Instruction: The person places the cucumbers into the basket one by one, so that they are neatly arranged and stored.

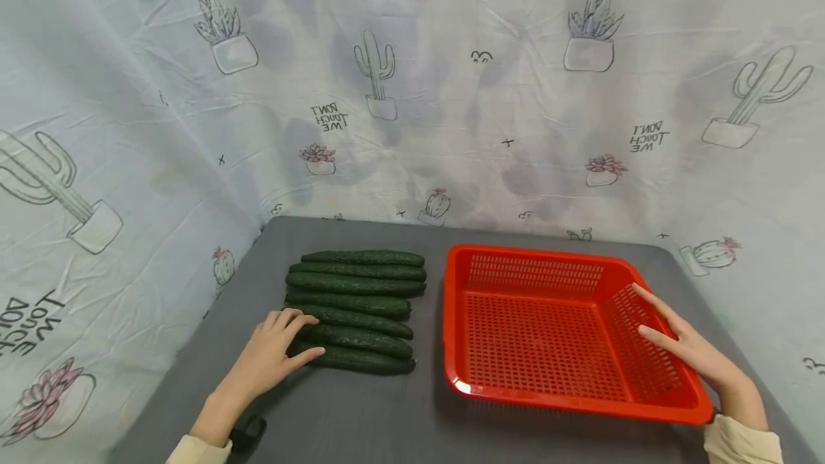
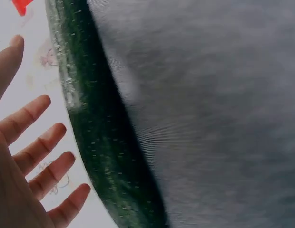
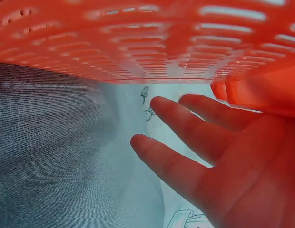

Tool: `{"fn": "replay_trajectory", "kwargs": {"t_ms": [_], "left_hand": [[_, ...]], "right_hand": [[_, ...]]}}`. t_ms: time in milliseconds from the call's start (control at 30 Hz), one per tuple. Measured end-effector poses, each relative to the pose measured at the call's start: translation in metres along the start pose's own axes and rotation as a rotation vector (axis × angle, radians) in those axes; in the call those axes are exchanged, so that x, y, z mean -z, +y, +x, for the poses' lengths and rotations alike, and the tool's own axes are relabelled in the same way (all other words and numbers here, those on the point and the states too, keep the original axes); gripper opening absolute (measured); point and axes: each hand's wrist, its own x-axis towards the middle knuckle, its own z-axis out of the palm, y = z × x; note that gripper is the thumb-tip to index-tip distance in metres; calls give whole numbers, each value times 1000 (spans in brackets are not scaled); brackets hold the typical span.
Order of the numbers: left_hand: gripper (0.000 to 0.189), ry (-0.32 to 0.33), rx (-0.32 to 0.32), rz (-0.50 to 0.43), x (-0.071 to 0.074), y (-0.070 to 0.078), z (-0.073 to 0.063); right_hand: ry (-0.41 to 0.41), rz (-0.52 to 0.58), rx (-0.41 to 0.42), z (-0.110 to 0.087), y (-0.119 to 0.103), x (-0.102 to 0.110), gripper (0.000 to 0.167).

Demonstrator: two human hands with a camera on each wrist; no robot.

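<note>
Several dark green cucumbers lie side by side in a stack of rows on the grey table. My left hand hovers over the left ends of the nearest ones, thumb and fingers spread; in the left wrist view the fingers stand apart from a cucumber. To the right sits a red perforated plastic basket with nothing inside. My right hand holds its right side, with the thumb and one finger over the inner wall. Seen from the right wrist, several fingers extend outside, below the slotted wall.
The grey table shows between the cucumbers and the basket and along the front. Pale cloth printed with cacti and potted plants hangs behind and along both sides of the table.
</note>
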Motion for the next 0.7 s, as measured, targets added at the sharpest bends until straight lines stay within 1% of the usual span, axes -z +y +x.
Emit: {"fn": "replay_trajectory", "kwargs": {"t_ms": [67, 133, 200, 367, 467, 567, 700], "left_hand": [[51, -10, -2, -17, -2, -1, -2], [50, -18, -3, -24, -4, 0, -4], [48, -28, -7, -21, -4, 1, -6], [41, -52, -44, 27, -5, 4, -6], [41, -57, -64, 54, -6, 5, -6], [43, -62, -68, 63, -9, 5, -7], [43, -76, -57, 61, -13, 6, -7]], "right_hand": [[-6, -2, -3, 0, 0, 1, 64], [-5, -31, -5, 1, 1, 2, 64], [-16, -13, -12, 1, 1, 2, 64], [-26, 19, -29, 1, -1, 3, 64], [-30, 15, -45, 1, -1, 3, 64], [-37, 46, -59, 1, -1, 2, 64], [-43, 122, -58, -1, 1, 1, 64]]}}
